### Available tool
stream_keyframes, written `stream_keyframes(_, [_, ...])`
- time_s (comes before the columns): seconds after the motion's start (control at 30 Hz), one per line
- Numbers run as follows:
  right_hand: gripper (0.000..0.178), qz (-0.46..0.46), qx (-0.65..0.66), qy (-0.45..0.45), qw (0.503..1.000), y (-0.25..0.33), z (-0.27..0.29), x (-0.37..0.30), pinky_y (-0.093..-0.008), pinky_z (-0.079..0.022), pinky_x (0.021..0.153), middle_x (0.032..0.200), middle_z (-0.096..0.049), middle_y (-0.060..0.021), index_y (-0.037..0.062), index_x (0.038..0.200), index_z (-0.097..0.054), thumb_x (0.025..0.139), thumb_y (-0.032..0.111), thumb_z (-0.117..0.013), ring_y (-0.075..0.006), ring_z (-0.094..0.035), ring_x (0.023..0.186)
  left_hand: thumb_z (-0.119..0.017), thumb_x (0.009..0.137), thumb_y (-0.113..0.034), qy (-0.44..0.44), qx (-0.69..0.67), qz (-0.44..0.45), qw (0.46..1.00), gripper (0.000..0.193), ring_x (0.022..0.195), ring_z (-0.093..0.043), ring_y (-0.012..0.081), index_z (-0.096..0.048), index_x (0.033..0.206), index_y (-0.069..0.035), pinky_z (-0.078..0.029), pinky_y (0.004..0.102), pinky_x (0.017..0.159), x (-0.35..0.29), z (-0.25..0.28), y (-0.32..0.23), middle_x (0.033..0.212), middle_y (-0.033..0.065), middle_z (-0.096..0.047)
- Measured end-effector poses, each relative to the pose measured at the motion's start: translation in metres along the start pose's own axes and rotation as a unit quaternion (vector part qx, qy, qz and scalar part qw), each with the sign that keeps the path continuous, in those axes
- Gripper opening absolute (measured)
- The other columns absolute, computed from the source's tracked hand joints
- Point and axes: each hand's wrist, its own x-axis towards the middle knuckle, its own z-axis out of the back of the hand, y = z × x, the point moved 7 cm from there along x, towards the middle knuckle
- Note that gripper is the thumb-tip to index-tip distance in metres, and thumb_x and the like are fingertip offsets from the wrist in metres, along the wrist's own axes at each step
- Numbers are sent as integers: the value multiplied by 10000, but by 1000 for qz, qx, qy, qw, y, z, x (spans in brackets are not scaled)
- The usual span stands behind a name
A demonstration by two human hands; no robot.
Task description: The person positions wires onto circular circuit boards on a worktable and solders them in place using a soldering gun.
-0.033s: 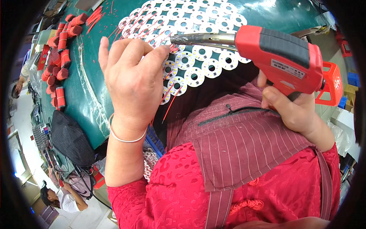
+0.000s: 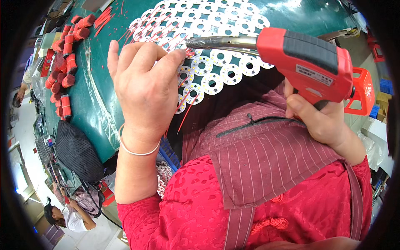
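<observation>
My right hand [image 2: 318, 118] is wrapped round the grip of a red and black soldering gun [image 2: 306, 62]. Its long dark tip [image 2: 204, 42] reaches left to the fingertips of my other hand. My left hand [image 2: 146, 79] is pinched on a few short red wires [image 2: 190, 53], above a sheet of white ring-shaped LED boards [image 2: 231, 74]. Several boards at the sheet's left carry red wires, and one loose wire end [image 2: 185, 116] hangs over the near edge. My left fingers hide the boards beneath them, so the exact joint under the tip cannot be made out.
Bundles of red wire [image 2: 68, 62] are stacked along the left of the green table [image 2: 98, 121]. Loose red wires [image 2: 104, 21] lie farther back. A black mesh-covered thing [image 2: 79, 152] stands beside the table's left edge. Another person [image 2: 68, 216] sits at the lower left.
</observation>
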Motion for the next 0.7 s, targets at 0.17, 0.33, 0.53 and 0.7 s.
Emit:
stream_keyframes(0.17, [397, 16, 13, -45, 999, 5, -1, 0, -248, -514, 612, 1087, -613, -153, -48, 1300, -462, 934, 42, -586, -122, -592, 705, -729, 744, -48, -2, 0, -1, 1000, 153, 818, -593, 213, -750, 855, -151, -409, 490, 999, 0, -1, 0, 735, -1, -585])
stream_keyframes(0.33, [405, 36, 47, -74, 996, 10, 4, -1, -250, -515, 621, 1154, -615, -180, -50, 1319, -455, 946, 51, -574, -120, -591, 714, -744, 750, -69, 1, 4, 2, 1000, 129, 824, -593, 217, -747, 853, -147, -406, 493, 1001, 1, 0, 0, 739, 1, -585])
stream_keyframes(0.53, [418, 34, 34, -50, 998, 10, 5, -3, -262, -523, 645, 1260, -587, -225, -47, 1351, -438, 959, 40, -553, -120, -588, 723, -750, 706, -95, -27, 11, 9, 1000, 123, 916, -599, 206, -716, 802, -163, -385, 527, 1024, 0, -1, -1, 778, -23, -594])
stream_keyframes(0.7, [419, 45, 53, -45, 997, 8, 6, -5, -274, -526, 648, 1269, -581, -236, -41, 1353, -440, 960, 45, -556, -120, -580, 729, -759, 701, -85, -38, -31, 19, 999, 123, 975, -600, 238, -711, 793, -151, -387, 514, 1006, -1, -4, 6, 812, -17, -623])
